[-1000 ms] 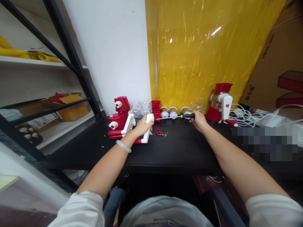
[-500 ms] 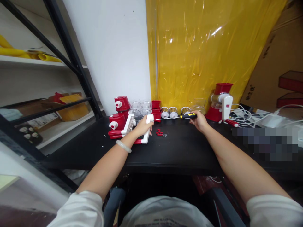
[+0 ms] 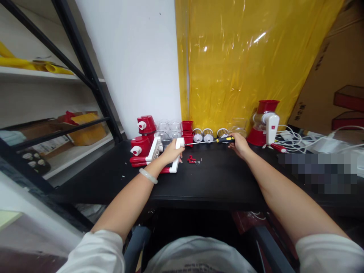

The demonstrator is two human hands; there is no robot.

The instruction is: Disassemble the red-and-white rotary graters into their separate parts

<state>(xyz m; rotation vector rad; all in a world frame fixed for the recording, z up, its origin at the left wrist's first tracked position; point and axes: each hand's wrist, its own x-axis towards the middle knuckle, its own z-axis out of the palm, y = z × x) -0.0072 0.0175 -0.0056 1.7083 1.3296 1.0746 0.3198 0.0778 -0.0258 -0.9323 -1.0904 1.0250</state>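
The smooth front edge of the black table (image 3: pixel 204 198) ran beneath both bare forearms, so anything small swept toward it could have dropped to the floor. Past that edge, the small bright-red plastic pieces (image 3: pixel 191 159) and the tiny pale slivers (image 3: pixel 198 162), perhaps screws, lay loose just right of the left hand (image 3: pixel 170 152), where a careless brush of the fingers might have scattered them. The left hand was wrapped around a white plastic crank arm with a red grip (image 3: pixel 174 166), held above the table toward its left side; a loose hold there could have let the arm twist under turning force. The right hand (image 3: pixel 240 146) grasped the black-and-yellow screwdriver handle (image 3: pixel 226 140), its slim metal shaft (image 3: pixel 201 143) reaching level to the arm's round end. Whether the tip was seated could not be made out; pushed off line, it might have slipped out, marred the plastic or jabbed the left fingers close by. Farther back, just behind the tool, white-rimmed metal drums (image 3: pixel 207 135) lay on their sides, and a wide elbow swing or slip could have set them rolling.
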